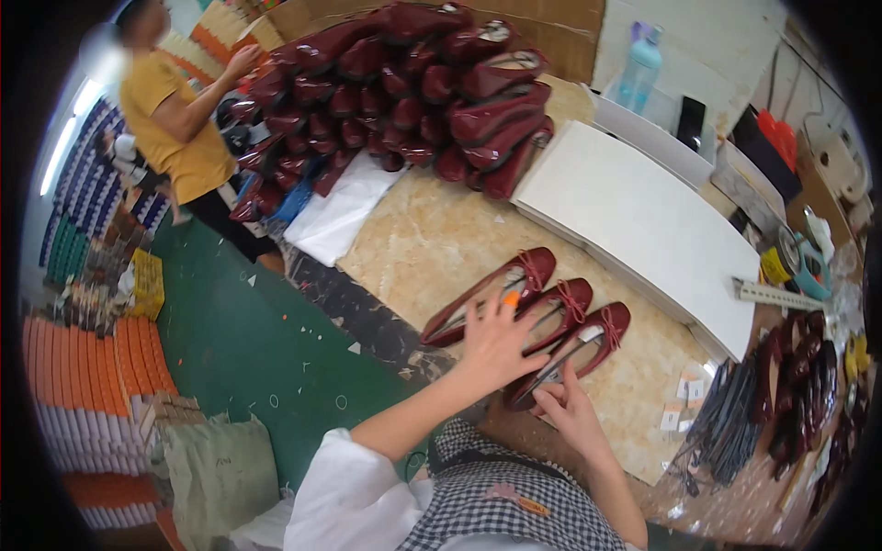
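Observation:
Three dark red patent ballet flats with bows lie side by side on the table in front of me: the left flat (496, 289), the middle flat (571, 296) and the right flat (606, 331). Across the left and middle ones spreads my left hand (496, 347), fingers apart, with a bright orange spot at one fingertip. My right hand (571, 413) is closed at the heel of the right flat, the index finger reaching along its inside. A pale patch shows on that shoe's insole.
A big heap of dark red flats (377, 92) covers the table's back. White boxes (634, 220) stand at the right, beside a blue bottle (639, 69) and a phone (690, 124). Grey strips (730, 422) hang over the right edge. A person in yellow (175, 119) stands far left.

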### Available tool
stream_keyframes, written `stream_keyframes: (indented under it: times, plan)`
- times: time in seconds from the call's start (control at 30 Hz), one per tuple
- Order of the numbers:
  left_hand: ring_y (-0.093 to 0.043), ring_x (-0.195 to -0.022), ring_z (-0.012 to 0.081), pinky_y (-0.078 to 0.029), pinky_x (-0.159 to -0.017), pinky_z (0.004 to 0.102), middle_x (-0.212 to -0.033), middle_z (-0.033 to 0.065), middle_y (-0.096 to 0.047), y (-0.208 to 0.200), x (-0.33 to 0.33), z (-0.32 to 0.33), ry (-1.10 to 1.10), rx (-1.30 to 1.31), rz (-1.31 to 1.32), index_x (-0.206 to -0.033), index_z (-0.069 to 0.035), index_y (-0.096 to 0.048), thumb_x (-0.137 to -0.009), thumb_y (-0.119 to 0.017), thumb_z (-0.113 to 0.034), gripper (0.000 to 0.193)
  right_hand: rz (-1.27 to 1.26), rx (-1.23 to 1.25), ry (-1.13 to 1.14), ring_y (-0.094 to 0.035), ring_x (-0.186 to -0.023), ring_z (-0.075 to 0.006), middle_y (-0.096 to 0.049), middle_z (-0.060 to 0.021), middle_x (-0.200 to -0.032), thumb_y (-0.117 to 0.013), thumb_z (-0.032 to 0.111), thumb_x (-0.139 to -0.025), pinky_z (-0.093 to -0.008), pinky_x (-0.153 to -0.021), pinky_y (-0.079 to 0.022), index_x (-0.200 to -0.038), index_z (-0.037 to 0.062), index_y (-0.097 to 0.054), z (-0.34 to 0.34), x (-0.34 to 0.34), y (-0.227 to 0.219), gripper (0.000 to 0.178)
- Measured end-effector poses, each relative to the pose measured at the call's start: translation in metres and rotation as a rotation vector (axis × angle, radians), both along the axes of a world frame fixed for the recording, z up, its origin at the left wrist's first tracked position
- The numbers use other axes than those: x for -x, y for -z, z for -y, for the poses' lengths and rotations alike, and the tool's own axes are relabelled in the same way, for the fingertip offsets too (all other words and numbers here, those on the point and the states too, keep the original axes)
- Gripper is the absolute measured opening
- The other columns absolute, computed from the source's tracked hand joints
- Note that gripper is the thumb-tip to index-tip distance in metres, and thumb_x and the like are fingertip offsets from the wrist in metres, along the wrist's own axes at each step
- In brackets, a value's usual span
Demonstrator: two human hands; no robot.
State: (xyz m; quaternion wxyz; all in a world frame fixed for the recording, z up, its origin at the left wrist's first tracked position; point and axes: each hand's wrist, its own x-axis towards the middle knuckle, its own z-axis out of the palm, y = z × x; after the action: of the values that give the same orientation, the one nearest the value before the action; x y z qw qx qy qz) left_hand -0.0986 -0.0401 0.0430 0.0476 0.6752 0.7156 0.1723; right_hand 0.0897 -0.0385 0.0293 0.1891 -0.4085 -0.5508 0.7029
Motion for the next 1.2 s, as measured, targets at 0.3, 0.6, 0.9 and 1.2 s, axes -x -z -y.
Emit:
stream_keyframes:
  times: [0.3, 0.6, 0.9, 1.2]
  plan:
    - [-0.056, -0.104, 0.0290, -0.044, -0.089, 0.0431, -0.105, 0.0117, -0.063, -0.026, 0.214, -0.002, -0.476, -0.138, -0.371, -0.108, -0.012, -0.066, -0.069, -0.072, -0.032, 0.044, 0.062, -0.031, 0.081, -0.061, -0.088, -0.0139, -0.064, -0.0126, -0.106, -0.059, 0.008, -0.093, -0.0270, -0.077, -0.054, -0.145, -0.0051, -0.024, 0.015, -0.043, -0.013, 0.064]
    - [-0.056, -0.107, 0.0279, -0.048, -0.082, 0.0468, -0.114, 0.0100, -0.055, 0.050, 0.334, 0.018, -0.439, 0.445, -0.640, -0.130, -0.020, -0.049, -0.075, -0.064, -0.012, 0.057, 0.413, -0.465, 0.050, -0.064, -0.078, -0.0214, -0.065, -0.0197, -0.107, -0.062, 0.007, -0.087, -0.0297, -0.066, -0.052, -0.136, -0.0078, -0.039, 0.026, -0.027, -0.030, 0.057]
    - [-0.048, -0.121, 0.0377, -0.040, -0.103, 0.0408, -0.128, 0.0252, -0.051, 0.015, 0.408, 0.036, -0.517, 0.098, 0.076, -0.139, -0.005, -0.041, -0.069, -0.073, -0.042, 0.086, 0.487, -0.625, 0.027, -0.063, -0.094, -0.0292, -0.047, -0.0206, -0.132, -0.063, 0.003, -0.083, -0.0341, -0.075, -0.054, -0.132, 0.0021, -0.050, 0.024, -0.021, -0.042, 0.051]
    - [-0.058, -0.097, 0.0346, -0.049, -0.084, 0.0428, -0.097, 0.0162, -0.060, 0.039, 0.385, 0.032, -0.601, -0.073, -0.254, -0.088, -0.003, -0.064, -0.071, -0.063, -0.010, 0.018, 0.520, -0.652, 0.003, -0.057, -0.108, -0.0342, -0.049, -0.0208, -0.129, -0.062, 0.006, -0.084, -0.0365, -0.082, -0.052, -0.131, 0.0027, -0.051, 0.020, -0.024, -0.033, 0.048]
